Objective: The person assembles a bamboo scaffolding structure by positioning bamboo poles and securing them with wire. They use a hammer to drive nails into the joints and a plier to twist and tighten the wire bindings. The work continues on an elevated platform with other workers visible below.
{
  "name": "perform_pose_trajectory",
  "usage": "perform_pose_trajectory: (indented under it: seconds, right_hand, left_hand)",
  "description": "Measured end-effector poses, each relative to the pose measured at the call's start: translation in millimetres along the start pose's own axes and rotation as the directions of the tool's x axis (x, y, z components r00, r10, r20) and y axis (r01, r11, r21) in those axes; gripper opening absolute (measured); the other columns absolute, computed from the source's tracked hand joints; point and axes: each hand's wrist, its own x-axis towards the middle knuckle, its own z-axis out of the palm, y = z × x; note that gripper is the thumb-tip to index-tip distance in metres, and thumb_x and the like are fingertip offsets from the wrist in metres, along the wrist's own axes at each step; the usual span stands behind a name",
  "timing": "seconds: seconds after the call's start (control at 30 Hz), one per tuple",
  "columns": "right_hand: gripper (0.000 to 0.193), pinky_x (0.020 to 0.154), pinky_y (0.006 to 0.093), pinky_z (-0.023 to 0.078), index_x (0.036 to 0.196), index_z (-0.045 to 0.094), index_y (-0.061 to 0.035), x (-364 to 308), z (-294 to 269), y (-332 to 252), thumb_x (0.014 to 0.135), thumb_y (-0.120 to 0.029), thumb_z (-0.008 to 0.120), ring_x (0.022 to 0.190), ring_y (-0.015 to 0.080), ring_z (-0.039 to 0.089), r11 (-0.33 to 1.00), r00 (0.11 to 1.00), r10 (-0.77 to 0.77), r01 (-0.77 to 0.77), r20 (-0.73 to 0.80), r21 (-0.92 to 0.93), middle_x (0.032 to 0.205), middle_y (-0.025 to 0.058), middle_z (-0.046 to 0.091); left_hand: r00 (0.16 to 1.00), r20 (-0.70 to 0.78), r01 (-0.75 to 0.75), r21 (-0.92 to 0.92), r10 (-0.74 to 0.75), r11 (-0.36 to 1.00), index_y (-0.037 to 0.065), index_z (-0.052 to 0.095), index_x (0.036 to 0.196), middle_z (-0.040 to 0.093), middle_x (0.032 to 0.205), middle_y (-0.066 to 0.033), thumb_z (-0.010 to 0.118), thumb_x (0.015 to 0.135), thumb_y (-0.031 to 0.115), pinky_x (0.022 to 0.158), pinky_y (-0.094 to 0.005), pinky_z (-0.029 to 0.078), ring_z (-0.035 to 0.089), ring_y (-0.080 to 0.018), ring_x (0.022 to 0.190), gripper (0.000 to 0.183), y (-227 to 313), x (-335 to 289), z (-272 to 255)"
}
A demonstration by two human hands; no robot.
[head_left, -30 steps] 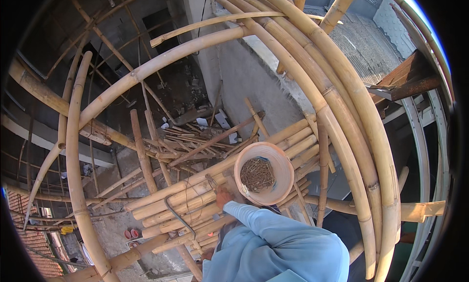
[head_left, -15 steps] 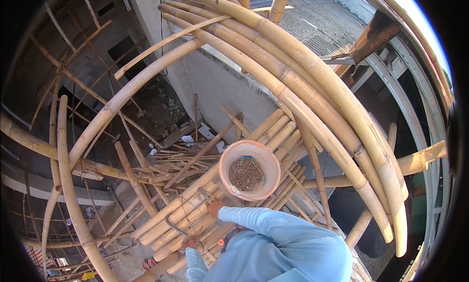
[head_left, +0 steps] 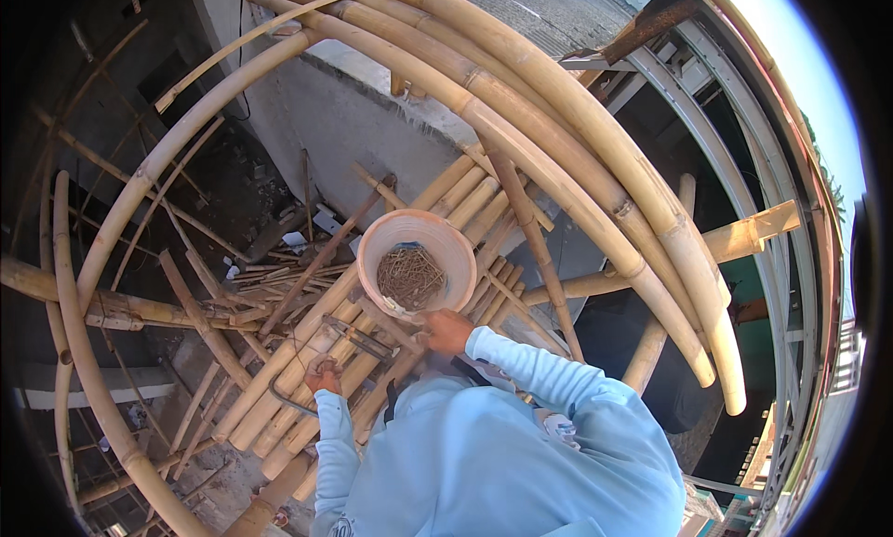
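A round pinkish bowl (head_left: 374, 249) holding a heap of thin brown metal pieces sits on a platform of bamboo poles (head_left: 307, 351) lashed side by side. My right hand (head_left: 446, 331), in a light blue sleeve, rests at the bowl's near rim. Its fingers are curled there, and whether they hold anything is hidden. My left hand (head_left: 324, 377) lies lower left on the poles, closed around a dark curved metal tool (head_left: 290, 403). A second metal tool (head_left: 358, 337) lies on the poles between my hands.
Thick curved bamboo poles (head_left: 577, 137) arch overhead and to the right. A thinner bent pole (head_left: 70, 351) runs down the left. Below the platform lie loose bamboo offcuts (head_left: 270, 277), a grey concrete wall (head_left: 363, 128) and a deep drop.
The view has tilted and shifted, so the bowl sits higher in the picture. My right hand stays at the bowl's near rim. My left hand remains on the poles.
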Motion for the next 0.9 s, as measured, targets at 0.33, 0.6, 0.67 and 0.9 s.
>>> perform_pose_trajectory:
  seconds: [0.33, 0.6, 0.67, 0.9]
  right_hand:
    - [0.05, 0.089, 0.0509, 0.053, 0.114, 0.065, 0.0088, -38.9, 31.4, 74.1, 0.086, -0.032, 0.073, 0.096, 0.0469, 0.067, 0.981, 0.984, 0.174, -0.17, 0.039, -0.09, 0.097, 0.033, 0.069]
    - [0.069, 0.099, 0.0498, 0.051, 0.142, 0.045, 0.0019, 56.6, 182.5, 103.4, 0.085, -0.026, 0.074, 0.122, 0.0442, 0.058, 0.913, 0.99, 0.13, -0.138, -0.048, -0.383, 0.143, 0.0274, 0.049]
    - [0.082, 0.104, 0.0476, 0.049, 0.148, 0.036, 0.0011, 84.7, 196.6, 114.4, 0.082, -0.025, 0.076, 0.125, 0.0426, 0.057, 0.907, 0.976, 0.208, -0.218, -0.066, -0.361, 0.145, 0.0277, 0.048]
    - [0.086, 0.109, 0.0439, 0.047, 0.148, 0.034, 0.0053, 119.6, 198.9, 99.7, 0.079, -0.026, 0.075, 0.127, 0.0423, 0.056, 0.926, 0.935, 0.295, -0.331, -0.199, -0.183, 0.141, 0.0321, 0.052]
  left_hand:
    - [0.607, -0.348, -0.604, 0.382, 0.714, 0.7, -0.007, 0.066, 0.116, 0.072, 0.1, -0.0111, 0.068, 0.098, 0.007, 0.08, -0.0276, 0.057, 0.068, -0.0154, 0.086, 0.023, 341.7, -37.2, -80.5]
    - [0.054, -0.363, -0.39, 0.85, 0.93, 0.354, -0.007, 0.069, 0.117, 0.075, 0.105, -0.0158, 0.069, 0.098, 0.011, 0.088, -0.0317, 0.057, 0.072, -0.0197, 0.097, 0.026, 434.6, -154.6, -106.8]
    - [0.103, -0.34, -0.157, 0.923, 0.935, 0.352, -0.002, 0.068, 0.123, 0.074, 0.112, -0.0147, 0.068, 0.099, 0.021, 0.089, -0.0328, 0.056, 0.071, -0.0205, 0.099, 0.034, 453.8, -176.0, -129.3]
    - [0.531, -0.305, 0.369, 0.923, 0.791, 0.107, 0.008, 0.063, 0.136, 0.064, 0.138, -0.0146, 0.064, 0.096, 0.051, 0.098, -0.0413, 0.05, 0.065, -0.0316, 0.119, 0.059, 443.7, -162.4, -189.5]
